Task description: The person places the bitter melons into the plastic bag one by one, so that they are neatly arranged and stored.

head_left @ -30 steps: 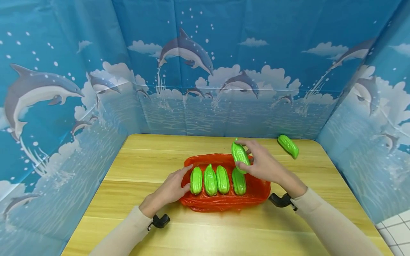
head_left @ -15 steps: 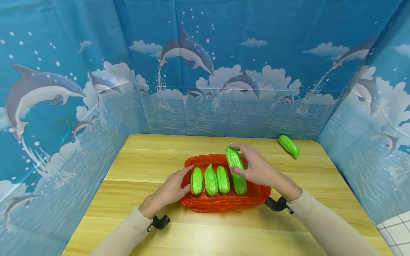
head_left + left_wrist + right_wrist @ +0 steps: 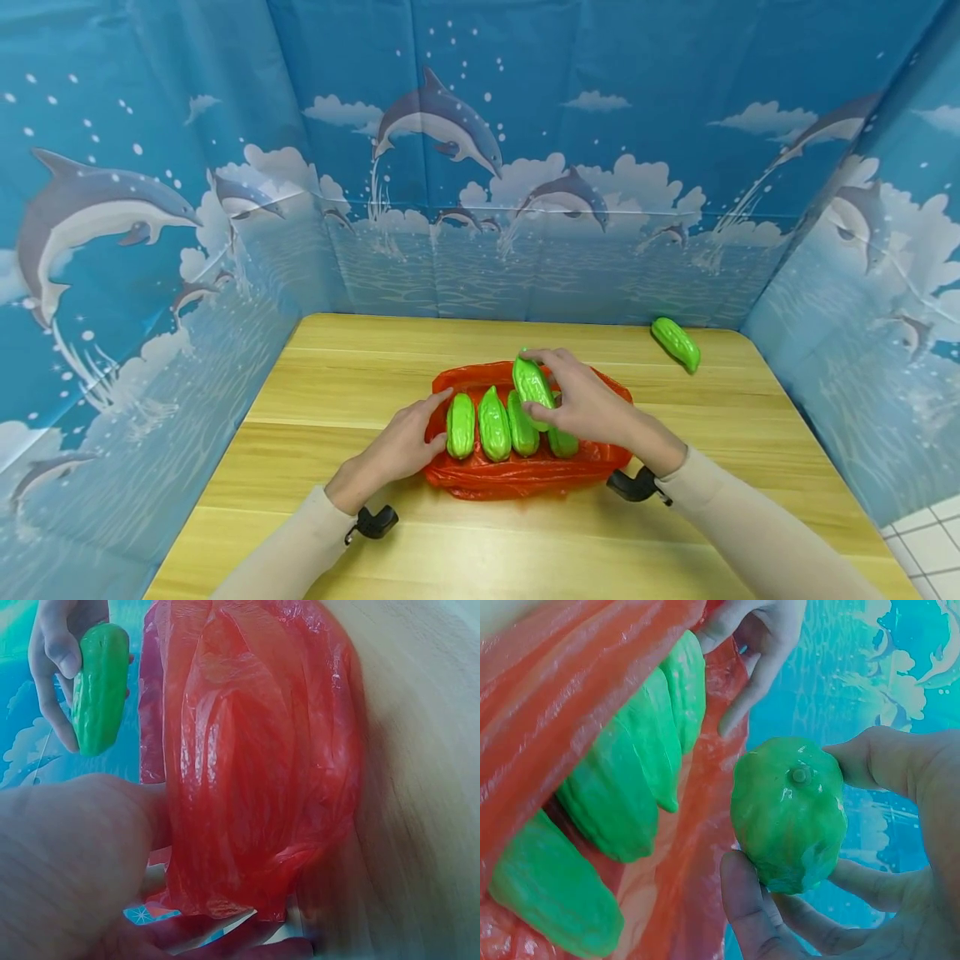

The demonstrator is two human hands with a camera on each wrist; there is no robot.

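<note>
A green bitter melon (image 3: 531,385), glossy and ridged, is gripped by my right hand (image 3: 588,406) above the red plastic bag (image 3: 495,485). In the right wrist view, thumb and fingers curl round this melon (image 3: 789,817), its round end facing the camera. Inside the open bag, several more bitter melons lie side by side, among them one at the left (image 3: 461,426) and one in the middle (image 3: 493,425). The held one partly covers those at the right. My left hand (image 3: 401,437) rests at the bag's left rim, thumb and index finger spread and fairly straight; its other fingers are partly hidden.
Another bitter melon (image 3: 676,342) lies on the wooden table (image 3: 360,358) toward the back right corner. A blue dolphin-print sheet (image 3: 480,250) hangs behind and along both sides of the table.
My right hand has moved left with the bitter melon, from above the bag's right side to near its middle, and lower. My left hand has stayed at the left rim.
</note>
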